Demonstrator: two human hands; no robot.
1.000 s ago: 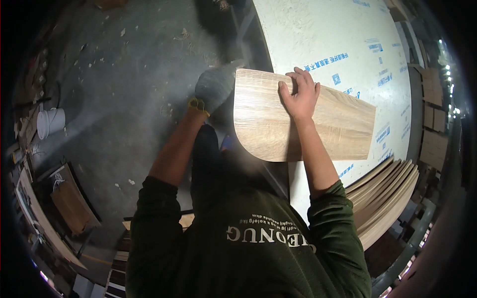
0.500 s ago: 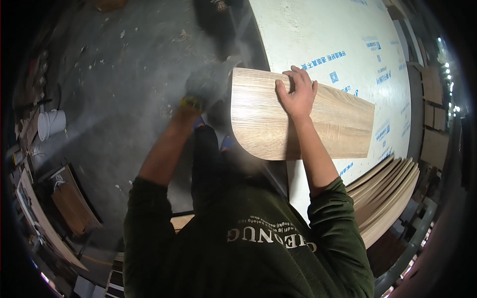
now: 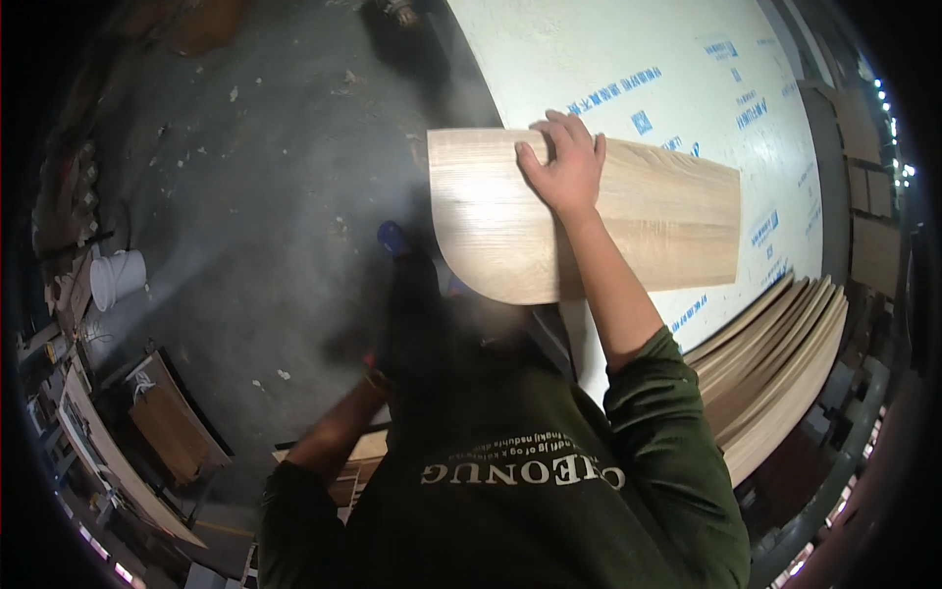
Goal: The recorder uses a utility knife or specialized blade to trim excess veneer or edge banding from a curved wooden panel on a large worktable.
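Observation:
A light wood-grain board with one rounded corner lies on the white sheet, its left end sticking out past the sheet's edge. My right hand is bare and rests on the board's top face. Its fingers are spread, with the fingertips reaching just over the far edge. My left hand is low beside my dark trousers, away from the board. It is dark and smeared by motion, so its fingers and anything in them cannot be made out.
The large white sheet bears blue print. Several curved wood-grain boards are stacked at its near right. A white bucket and a brown panel stand on the grey floor at left. Dusty haze hangs near the board.
My left hand has dropped back from beside the board's rounded end to near my body. My right hand stays on the board. The whole view has shifted a little.

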